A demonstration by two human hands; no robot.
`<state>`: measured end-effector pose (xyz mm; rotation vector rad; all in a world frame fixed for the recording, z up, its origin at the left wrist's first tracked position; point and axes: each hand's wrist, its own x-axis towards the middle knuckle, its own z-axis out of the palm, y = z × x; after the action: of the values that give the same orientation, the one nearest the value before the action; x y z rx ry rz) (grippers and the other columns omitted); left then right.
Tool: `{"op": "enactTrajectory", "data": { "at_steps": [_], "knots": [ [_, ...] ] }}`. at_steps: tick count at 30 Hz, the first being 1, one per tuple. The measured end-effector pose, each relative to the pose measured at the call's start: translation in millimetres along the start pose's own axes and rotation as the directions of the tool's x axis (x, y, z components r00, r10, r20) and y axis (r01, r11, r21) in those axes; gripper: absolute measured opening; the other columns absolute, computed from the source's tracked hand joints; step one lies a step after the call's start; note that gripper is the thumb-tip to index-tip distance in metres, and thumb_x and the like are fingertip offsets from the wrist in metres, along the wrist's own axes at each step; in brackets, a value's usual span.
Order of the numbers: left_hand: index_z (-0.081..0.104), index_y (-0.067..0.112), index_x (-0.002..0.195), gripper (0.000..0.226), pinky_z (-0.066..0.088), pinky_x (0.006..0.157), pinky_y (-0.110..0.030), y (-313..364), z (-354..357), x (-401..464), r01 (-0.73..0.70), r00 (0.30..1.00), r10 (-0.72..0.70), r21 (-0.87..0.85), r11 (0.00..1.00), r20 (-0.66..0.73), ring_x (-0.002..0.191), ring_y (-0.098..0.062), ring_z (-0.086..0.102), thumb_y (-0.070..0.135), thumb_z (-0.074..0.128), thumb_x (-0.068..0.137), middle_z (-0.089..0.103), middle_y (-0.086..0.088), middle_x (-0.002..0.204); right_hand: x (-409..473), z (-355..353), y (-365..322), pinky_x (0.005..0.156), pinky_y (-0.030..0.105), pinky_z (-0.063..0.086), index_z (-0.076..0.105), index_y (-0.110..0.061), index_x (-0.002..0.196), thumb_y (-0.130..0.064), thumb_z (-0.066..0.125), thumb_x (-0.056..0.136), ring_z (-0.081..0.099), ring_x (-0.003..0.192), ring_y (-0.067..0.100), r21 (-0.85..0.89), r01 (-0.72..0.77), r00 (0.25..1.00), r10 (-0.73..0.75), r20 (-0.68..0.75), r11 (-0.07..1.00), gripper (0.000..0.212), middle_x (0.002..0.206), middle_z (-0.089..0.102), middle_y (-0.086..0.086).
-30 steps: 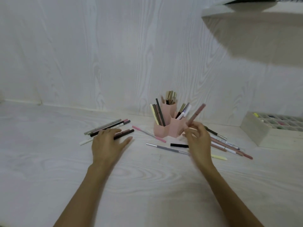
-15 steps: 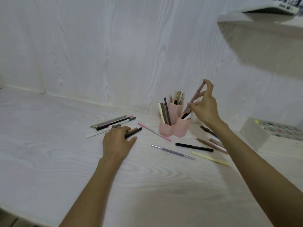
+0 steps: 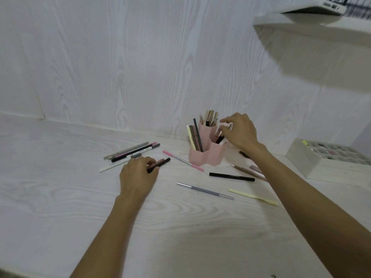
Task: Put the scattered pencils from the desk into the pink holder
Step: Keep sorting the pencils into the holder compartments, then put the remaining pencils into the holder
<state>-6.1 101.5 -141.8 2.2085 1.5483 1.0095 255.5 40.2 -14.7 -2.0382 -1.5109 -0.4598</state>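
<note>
The pink holder stands near the wall with several pencils upright in its compartments. My right hand hovers over its right compartment, fingertips pinching the top of a pinkish-brown pencil that stands inside it. My left hand lies on the desk to the left, fingers curled round a dark brown pencil. A bundle of pencils lies behind that hand. Loose on the desk are a pink pencil, a black pen, a grey pencil, a yellow pencil and brown pencils partly under my right forearm.
A white compartment box with small items sits at the right edge of the desk. A shelf juts out at the upper right with a laptop on it. The wall stands close behind the holder.
My right hand came down from above the holder, lowering the pinkish-brown pencil into the right compartment. My left hand's fingers curled round the brown pencil.
</note>
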Motion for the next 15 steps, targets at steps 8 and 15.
{"op": "enactTrajectory", "data": {
  "at_steps": [8, 15],
  "knots": [
    [0.066, 0.045, 0.097, 0.053, 0.037, 0.068, -0.018, 38.3, -5.0, -20.6, -0.375, 0.887, 0.423, -0.246, 0.894, 0.185, 0.087, 0.007, 0.05, 0.082, 0.058, 0.06, 0.058, 0.034, 0.084, -70.5, -58.5, 29.2, 0.059, 0.006, 0.039, 0.071, -0.033, 0.082, -0.032, 0.079, 0.072, 0.055, 0.062, -0.008, 0.163, -0.023, 0.667, -0.107, 0.737, 0.986, 0.014, 0.07, 0.065, -0.016],
    [0.064, 0.042, 0.104, 0.028, 0.045, 0.074, -0.02, 72.2, 7.3, -32.3, -0.518, 0.667, 0.554, -0.224, 0.826, 0.499, 0.088, 0.0, 0.052, 0.058, 0.062, 0.08, 0.06, 0.02, 0.098, -117.9, -18.7, 58.7, 0.065, 0.015, 0.041, 0.067, -0.036, 0.083, -0.037, 0.075, 0.074, 0.055, 0.074, 0.003, 0.136, -0.169, 0.711, 0.026, 0.702, 0.976, 0.012, 0.078, 0.06, -0.015]
  ]
}}
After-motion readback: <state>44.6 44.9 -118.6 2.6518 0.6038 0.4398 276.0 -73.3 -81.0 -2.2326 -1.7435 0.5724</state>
